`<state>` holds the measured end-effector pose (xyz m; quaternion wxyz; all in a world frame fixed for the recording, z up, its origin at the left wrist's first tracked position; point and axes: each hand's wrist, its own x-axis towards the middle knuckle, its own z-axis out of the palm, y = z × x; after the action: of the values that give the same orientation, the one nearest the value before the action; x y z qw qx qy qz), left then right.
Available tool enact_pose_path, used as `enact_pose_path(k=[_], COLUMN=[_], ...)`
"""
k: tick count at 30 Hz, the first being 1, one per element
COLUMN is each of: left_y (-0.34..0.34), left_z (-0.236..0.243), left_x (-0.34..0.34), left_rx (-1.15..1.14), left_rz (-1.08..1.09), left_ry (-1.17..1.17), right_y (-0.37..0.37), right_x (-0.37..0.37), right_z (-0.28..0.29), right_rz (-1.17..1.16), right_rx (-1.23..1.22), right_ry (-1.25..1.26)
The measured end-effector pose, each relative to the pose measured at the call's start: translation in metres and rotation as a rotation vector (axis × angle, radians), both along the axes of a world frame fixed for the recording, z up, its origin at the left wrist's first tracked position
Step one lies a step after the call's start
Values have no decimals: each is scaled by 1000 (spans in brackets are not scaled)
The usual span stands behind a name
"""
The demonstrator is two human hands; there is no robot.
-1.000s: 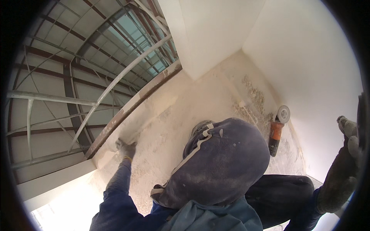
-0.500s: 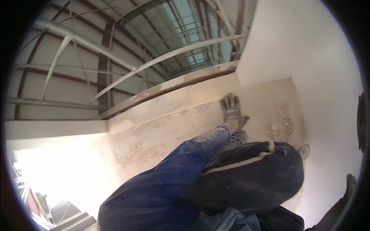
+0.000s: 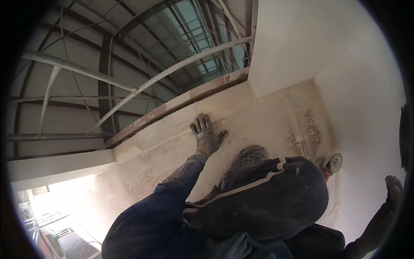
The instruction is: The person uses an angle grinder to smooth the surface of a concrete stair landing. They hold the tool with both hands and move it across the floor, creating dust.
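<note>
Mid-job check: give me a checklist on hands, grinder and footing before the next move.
1. Left hand free of tools: ok, fingers spread over the dusty floor.
2. Right hand braced on the white wall: cannot tell, contact unclear.
3. Grinder fully visible: not ok, bent knee hides most.
4. Grinder disc stopped: cannot tell.
5. Shoe clear of left hand: ok, visible gap.

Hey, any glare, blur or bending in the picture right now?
Head view: glare washes out the lower left; the curved rail shows fisheye bending; corners fall to black. Also in head view, the left hand reads fairly clearly, while the right hand looks dim near the rim.
</note>
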<state>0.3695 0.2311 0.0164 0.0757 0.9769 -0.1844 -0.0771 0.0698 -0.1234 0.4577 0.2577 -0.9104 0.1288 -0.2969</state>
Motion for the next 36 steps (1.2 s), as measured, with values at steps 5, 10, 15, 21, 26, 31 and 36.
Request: enact_pose_path(k=[5, 10, 15, 21, 26, 31, 36], left_y=[-12, -8, -6, -10, -12, -13, -48], left_z=[-2, -10, -15, -9, -7, 0, 7], left_x=[1, 4, 2, 6, 7, 8, -17], left_rx=[41, 60, -4, 152, 135, 166, -27], left_rz=[56, 36, 9, 40, 38, 48, -324], left_ry=[29, 74, 70, 166, 155, 197, -16], right_y=[-14, -16, -8, 0, -1, -3, -8], right_x=[-18, -24, -17, -21, -25, -37, -51], right_z=[1, 7, 13, 12, 13, 18, 19], right_rz=[-50, 9, 25, 36, 3, 44, 19], right_rx=[-62, -81, -37, 12, -6, -46, -50], right_ry=[274, 270, 229, 174, 165, 183, 184])
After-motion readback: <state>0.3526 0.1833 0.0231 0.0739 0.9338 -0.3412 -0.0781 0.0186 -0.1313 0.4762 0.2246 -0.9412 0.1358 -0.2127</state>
